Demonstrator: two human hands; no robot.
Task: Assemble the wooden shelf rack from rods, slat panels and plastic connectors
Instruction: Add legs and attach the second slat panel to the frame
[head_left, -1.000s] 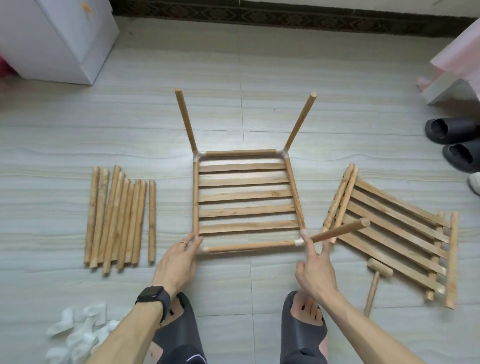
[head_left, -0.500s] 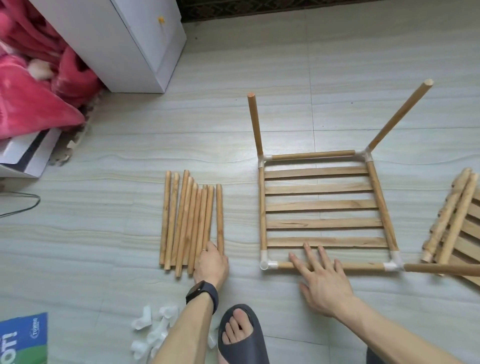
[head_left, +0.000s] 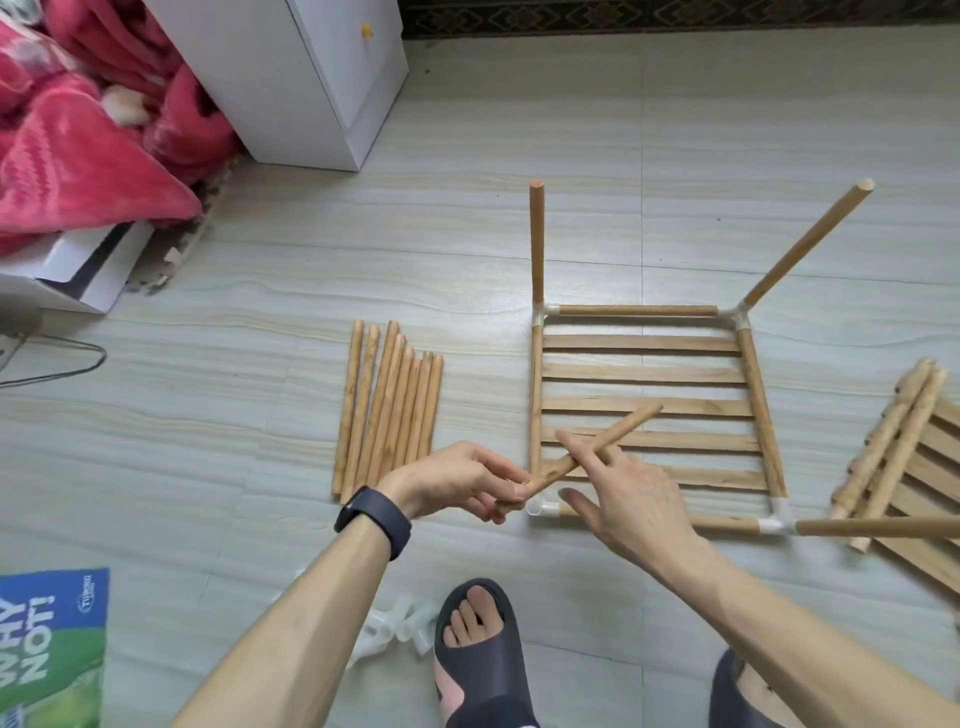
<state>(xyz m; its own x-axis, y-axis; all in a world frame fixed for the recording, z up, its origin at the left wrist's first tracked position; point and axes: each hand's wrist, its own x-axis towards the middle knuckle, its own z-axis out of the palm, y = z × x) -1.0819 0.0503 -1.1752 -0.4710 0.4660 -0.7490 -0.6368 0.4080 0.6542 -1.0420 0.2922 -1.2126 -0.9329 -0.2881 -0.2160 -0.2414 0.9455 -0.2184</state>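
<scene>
Blanket (head_left: 78, 130) in pink lies bunched at the far left against a white cabinet (head_left: 291, 78), and a blue and green printed sheet (head_left: 47, 644) lies at the near left edge of the floor (head_left: 234, 415). Next comes the pile of loose rods (head_left: 389, 410), laid side by side on the tiles. A heap of white plastic connectors (head_left: 395, 629) sits near my sandalled foot (head_left: 483, 649). My left hand (head_left: 457, 480), watch (head_left: 374, 522) on the wrist, has its fingers curled round the lower end of one rod (head_left: 587, 452), which slants up and to the right above the frame's near left corner. My right hand (head_left: 623, 493) meets the same rod with straight fingers, the forefinger laid across it and the thumb spread apart, gripping nothing. Beneath lies the square frame (head_left: 748, 405), flat on the floor with slats across it and a white connector at each corner; the near left corner connector (head_left: 540, 508) is just beside my left fingertips. Two rods stand up from the far corners, the left upright (head_left: 536, 239) and the right upright (head_left: 810, 244). A further rod (head_left: 878, 527) sticks out sideways from the near right corner. Beyond it, more slat panels (head_left: 914, 467) are stacked at the right edge.
</scene>
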